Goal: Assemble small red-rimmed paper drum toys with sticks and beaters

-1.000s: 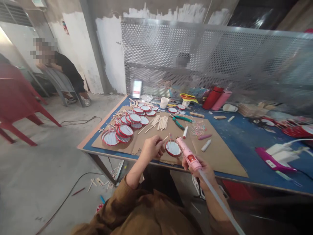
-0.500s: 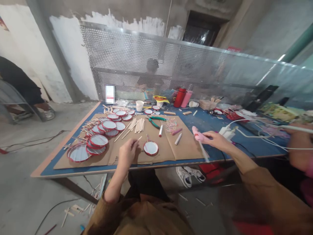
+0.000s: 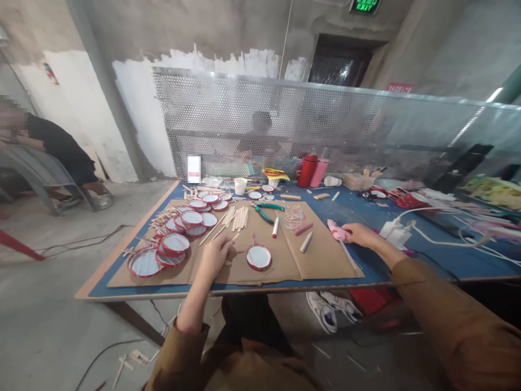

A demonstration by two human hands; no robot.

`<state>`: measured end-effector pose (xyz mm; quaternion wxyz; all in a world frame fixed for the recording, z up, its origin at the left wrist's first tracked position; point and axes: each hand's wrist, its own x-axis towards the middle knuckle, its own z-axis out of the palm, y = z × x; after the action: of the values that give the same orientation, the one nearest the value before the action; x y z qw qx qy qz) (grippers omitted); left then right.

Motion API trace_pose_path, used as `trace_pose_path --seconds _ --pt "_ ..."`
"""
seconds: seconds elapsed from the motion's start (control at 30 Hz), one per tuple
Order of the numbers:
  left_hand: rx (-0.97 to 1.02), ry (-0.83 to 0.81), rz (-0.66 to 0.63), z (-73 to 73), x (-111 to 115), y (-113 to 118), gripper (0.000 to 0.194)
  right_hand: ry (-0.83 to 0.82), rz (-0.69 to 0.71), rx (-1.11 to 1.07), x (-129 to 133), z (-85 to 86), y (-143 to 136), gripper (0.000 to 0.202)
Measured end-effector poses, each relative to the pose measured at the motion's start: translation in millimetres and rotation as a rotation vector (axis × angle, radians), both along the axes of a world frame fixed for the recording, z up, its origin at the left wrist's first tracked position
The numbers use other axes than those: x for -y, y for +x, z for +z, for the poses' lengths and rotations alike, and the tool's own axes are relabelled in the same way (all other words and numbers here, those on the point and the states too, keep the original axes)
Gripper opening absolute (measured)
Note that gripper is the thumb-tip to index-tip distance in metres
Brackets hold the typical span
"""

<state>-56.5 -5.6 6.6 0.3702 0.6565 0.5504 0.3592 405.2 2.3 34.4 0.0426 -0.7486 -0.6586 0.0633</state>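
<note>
My left hand [image 3: 217,255] is closed in a pinch on a small wooden stick [image 3: 236,237], above the brown cardboard [image 3: 285,265]. To its right, a round red-rimmed disc [image 3: 259,257] with a pale face lies flat, a short stick projecting from its far edge. My right hand [image 3: 360,235] is closed around the back of a pink glue gun [image 3: 337,230], by the cardboard's right edge. A whitish glue stick [image 3: 352,254] slants from the gun toward the table's front edge. Loose wooden sticks [image 3: 239,218] lie beyond my left hand.
Overlapping red-rimmed discs [image 3: 175,243] cover the cardboard's left side. Green-handled pliers [image 3: 265,212], a marker [image 3: 275,227] and crayon-like sticks [image 3: 306,242] lie mid-table. Bottles [image 3: 307,170] and a paper cup [image 3: 240,186] stand behind. White plugs and cables [image 3: 395,232] lie right. A person [image 3: 52,141] sits far left.
My view has tilted up and turned a little left. The glue gun in my right hand has shifted slightly left relative to the cardboard. My left hand still pinches the stick.
</note>
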Motion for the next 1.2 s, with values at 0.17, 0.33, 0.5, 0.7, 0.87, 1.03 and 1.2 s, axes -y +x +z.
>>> trace_pose_path --seconds 0.17,0.33,0.5,0.7,0.87,1.03,1.2 --pt "0.063 -0.165 -0.085 6.9 -7 -3 0.016 0.008 -0.016 0.037 -3 0.3 0 0.023" --pt "0.078 -0.150 -0.149 5.6 -4 -7 0.020 0.049 -0.055 0.082 7 11.5 -6 0.020" --pt "0.077 -0.115 -0.145 2.7 -2 -9 0.021 0.275 -0.061 0.096 27 35.7 -53 0.019" --pt "0.055 -0.082 -0.126 10.9 6 -7 0.018 0.570 0.187 -0.275 56 27.0 -189 0.019" --pt "0.084 -0.076 -0.128 12.1 9 -7 0.019 0.600 0.380 -0.495 63 -4.6 -268 0.021" --pt "0.087 -0.072 -0.174 7.2 8 -8 0.020 0.604 0.401 -0.582 44 -18.3 -288 0.019" --pt "0.094 -0.059 -0.205 6.8 9 -9 0.019 0.576 0.436 -0.610 29 -20.8 -296 0.018"
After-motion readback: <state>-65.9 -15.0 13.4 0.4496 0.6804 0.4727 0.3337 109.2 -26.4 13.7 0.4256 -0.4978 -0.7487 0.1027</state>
